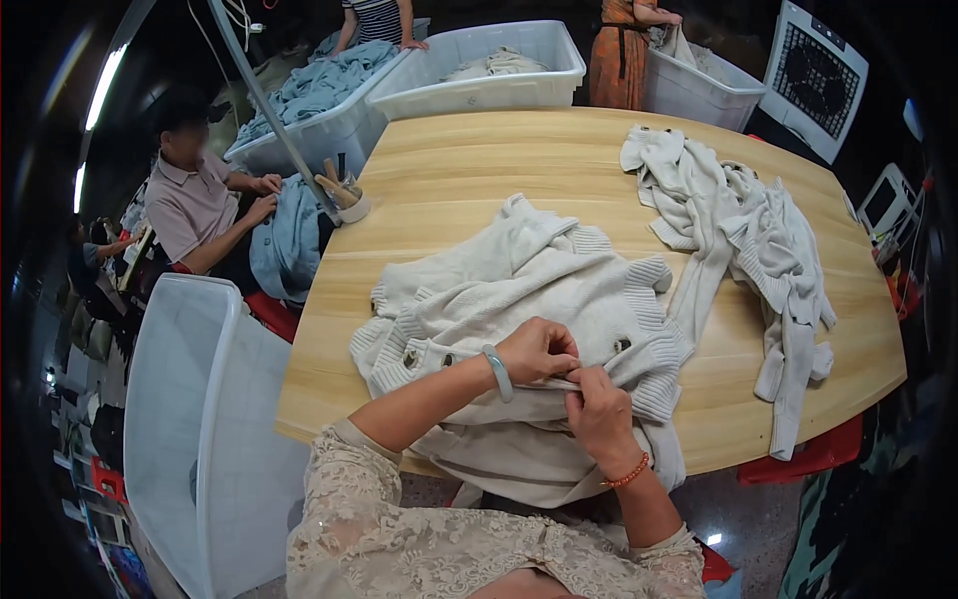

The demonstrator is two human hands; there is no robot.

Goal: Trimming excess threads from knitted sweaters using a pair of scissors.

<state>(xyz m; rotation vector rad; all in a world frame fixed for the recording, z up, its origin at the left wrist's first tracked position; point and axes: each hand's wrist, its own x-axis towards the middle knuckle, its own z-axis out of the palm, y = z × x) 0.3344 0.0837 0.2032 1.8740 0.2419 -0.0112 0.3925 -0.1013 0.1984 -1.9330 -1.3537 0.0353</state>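
Evidently soft and limp, the cream knit garment (574,290) lies bunched across the near part of the table (479,140), its lowest folds hanging past the edge toward the person's lap. The right hand (602,407) pinches a fold of it between thumb and bent forefinger; the left hand (537,349) has its fingertips drawn together on the same fold, though whether anything small sits between them is hidden. The knit should be light, giving and hardly slippery, more likely to stretch or snag than to break. The surest holds are probably the ribbed bands and the edge near the dark buttons (622,345); loose layers beneath could get caught in a pinch.

Leftward, a white bin (210,429) limits elbow room. To the right, more pale knitwear (738,220) sprawls, one sleeve reaching close beside the garment, so a wide sweep could tangle. Farther off, a tool pot (353,207) and a metal pole (264,105) stand near a seated person (185,215) handling a blue garment (286,240). Past the far edge, a white tub (479,95) holds pale cloth.
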